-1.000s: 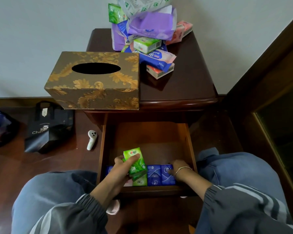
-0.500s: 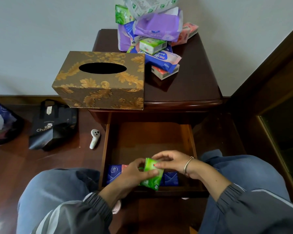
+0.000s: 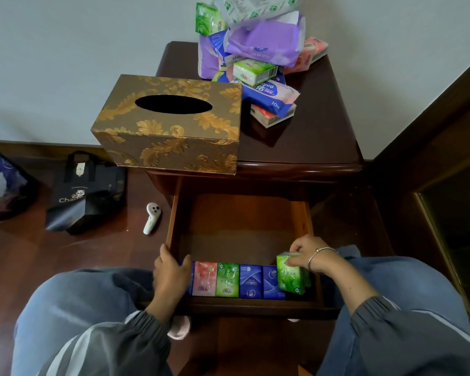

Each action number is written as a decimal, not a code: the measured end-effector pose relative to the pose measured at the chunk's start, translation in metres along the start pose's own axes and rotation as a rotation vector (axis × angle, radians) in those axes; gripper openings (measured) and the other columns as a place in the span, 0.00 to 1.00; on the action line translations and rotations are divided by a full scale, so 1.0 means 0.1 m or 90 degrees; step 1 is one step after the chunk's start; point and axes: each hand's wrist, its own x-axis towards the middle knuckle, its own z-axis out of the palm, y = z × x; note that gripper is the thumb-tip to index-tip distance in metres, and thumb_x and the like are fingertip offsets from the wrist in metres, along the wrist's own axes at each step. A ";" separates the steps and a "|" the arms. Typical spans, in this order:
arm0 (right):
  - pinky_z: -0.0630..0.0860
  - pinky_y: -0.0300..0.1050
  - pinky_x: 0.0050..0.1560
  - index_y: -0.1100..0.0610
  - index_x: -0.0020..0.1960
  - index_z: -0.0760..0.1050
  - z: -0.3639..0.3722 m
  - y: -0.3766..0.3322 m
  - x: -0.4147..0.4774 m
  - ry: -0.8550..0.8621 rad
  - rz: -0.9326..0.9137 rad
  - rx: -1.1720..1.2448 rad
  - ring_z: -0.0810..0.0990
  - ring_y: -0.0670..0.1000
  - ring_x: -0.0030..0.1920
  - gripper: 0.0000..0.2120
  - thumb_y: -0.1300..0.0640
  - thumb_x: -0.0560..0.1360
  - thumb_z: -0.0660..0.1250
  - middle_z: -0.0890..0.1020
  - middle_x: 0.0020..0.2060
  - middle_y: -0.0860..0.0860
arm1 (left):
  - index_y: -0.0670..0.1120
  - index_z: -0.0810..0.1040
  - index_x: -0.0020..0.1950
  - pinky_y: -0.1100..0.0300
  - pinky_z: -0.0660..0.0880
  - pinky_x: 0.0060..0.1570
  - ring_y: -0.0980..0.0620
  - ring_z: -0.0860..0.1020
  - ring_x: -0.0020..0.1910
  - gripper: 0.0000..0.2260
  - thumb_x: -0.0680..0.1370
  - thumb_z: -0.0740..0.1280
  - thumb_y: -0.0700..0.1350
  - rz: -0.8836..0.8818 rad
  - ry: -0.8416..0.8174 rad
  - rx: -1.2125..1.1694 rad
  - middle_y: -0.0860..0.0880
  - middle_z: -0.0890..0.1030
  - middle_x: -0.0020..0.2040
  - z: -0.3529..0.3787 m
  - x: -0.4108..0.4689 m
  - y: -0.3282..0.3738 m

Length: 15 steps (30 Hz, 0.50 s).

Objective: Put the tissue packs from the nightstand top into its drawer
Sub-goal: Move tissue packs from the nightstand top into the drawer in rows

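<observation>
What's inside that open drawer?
A row of small tissue packs at the wooden drawer's front: pink pack, green pack, two blue packs. The right hand pinches a second green pack at the right end. The left hand covers the left end; a blue sliver shows.

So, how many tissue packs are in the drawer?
6, in a row at the front of the drawer: blue pack half behind the left hand, pink pack, green pack, two blue packs, upright green pack in the right hand. More may be hidden.
</observation>
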 end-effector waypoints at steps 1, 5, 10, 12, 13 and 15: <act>0.75 0.46 0.40 0.65 0.49 0.80 -0.01 -0.01 -0.01 0.005 0.006 -0.027 0.81 0.58 0.49 0.16 0.53 0.68 0.72 0.82 0.50 0.60 | 0.46 0.60 0.71 0.40 0.73 0.60 0.38 0.73 0.62 0.24 0.78 0.64 0.49 0.006 -0.003 -0.004 0.40 0.69 0.66 0.00 0.00 -0.01; 0.76 0.47 0.48 0.61 0.49 0.79 -0.04 -0.05 -0.01 0.017 0.014 -0.146 0.80 0.55 0.48 0.14 0.51 0.71 0.68 0.82 0.49 0.56 | 0.45 0.62 0.69 0.41 0.74 0.58 0.39 0.75 0.59 0.22 0.78 0.64 0.47 0.017 0.002 -0.003 0.40 0.71 0.65 0.00 0.02 -0.02; 0.74 0.46 0.50 0.61 0.59 0.75 0.20 -0.09 0.08 -0.081 0.006 -0.241 0.79 0.57 0.54 0.14 0.54 0.78 0.63 0.79 0.55 0.57 | 0.45 0.61 0.70 0.41 0.74 0.59 0.39 0.74 0.60 0.24 0.77 0.65 0.48 0.020 0.018 0.024 0.40 0.71 0.65 0.02 0.02 -0.02; 0.74 0.46 0.53 0.61 0.62 0.73 0.25 -0.06 0.12 -0.108 -0.005 -0.271 0.78 0.58 0.57 0.14 0.59 0.79 0.61 0.78 0.58 0.58 | 0.45 0.60 0.71 0.41 0.74 0.59 0.39 0.75 0.61 0.26 0.77 0.65 0.48 0.020 0.014 0.027 0.40 0.71 0.66 0.02 0.03 -0.02; 0.74 0.47 0.55 0.61 0.64 0.72 0.28 -0.04 0.15 -0.123 -0.014 -0.282 0.77 0.58 0.58 0.15 0.61 0.78 0.60 0.77 0.60 0.58 | 0.45 0.60 0.72 0.41 0.74 0.59 0.39 0.75 0.61 0.26 0.77 0.65 0.48 0.019 0.012 0.028 0.41 0.70 0.66 0.01 0.04 -0.03; 0.74 0.48 0.58 0.58 0.68 0.68 0.32 0.01 0.16 -0.159 -0.031 -0.305 0.75 0.58 0.61 0.19 0.64 0.77 0.61 0.75 0.63 0.57 | 0.46 0.59 0.72 0.41 0.75 0.59 0.39 0.74 0.61 0.27 0.77 0.65 0.47 0.021 0.009 0.025 0.41 0.70 0.67 0.02 0.05 -0.04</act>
